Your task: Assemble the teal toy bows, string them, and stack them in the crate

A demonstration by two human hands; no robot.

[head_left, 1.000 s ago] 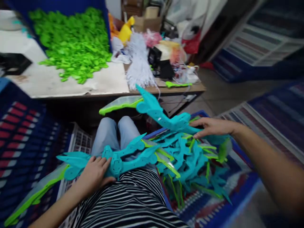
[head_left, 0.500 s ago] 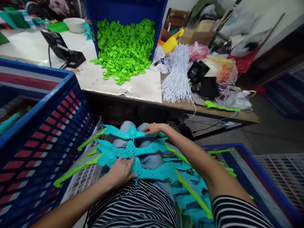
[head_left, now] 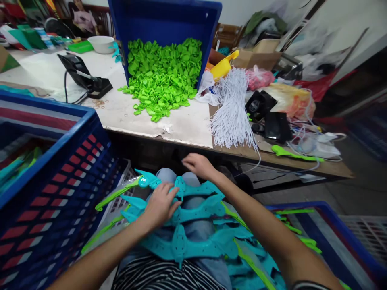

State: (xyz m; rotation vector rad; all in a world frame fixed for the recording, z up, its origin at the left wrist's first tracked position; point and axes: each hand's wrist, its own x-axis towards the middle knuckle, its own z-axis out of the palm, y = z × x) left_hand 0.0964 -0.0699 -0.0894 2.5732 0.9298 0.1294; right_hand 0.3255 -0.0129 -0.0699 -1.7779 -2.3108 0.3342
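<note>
Three turquoise toy bows with lime-green limbs lie crosswise on my lap, one behind another: a far bow point(head_left: 193, 191), a middle bow point(head_left: 196, 213) and a near bow point(head_left: 196, 249). My left hand point(head_left: 161, 203) rests on the far and middle bows, left of their round centres, with fingers and thumb apart. Just beyond the far bow, my right hand point(head_left: 199, 165) hovers above my knees, apart from the bows. Its fingers are curled together, and anything between them is too small to make out. Clear film covers the green limb point(head_left: 121, 192) at the left.
A blue crate point(head_left: 90, 121) stands at my left; another crate point(head_left: 326, 217) with more bows is at my right. On the table point(head_left: 193, 131), a tipped blue bin point(head_left: 166, 18) spills green pieces point(head_left: 165, 76). White strings point(head_left: 232, 108) and a black phone stand point(head_left: 87, 78) are nearby.
My left hand has moved forward from the near bow to the farther ones. My right hand has lifted off the far bow and moved forward. The camera view has tilted up slightly.
</note>
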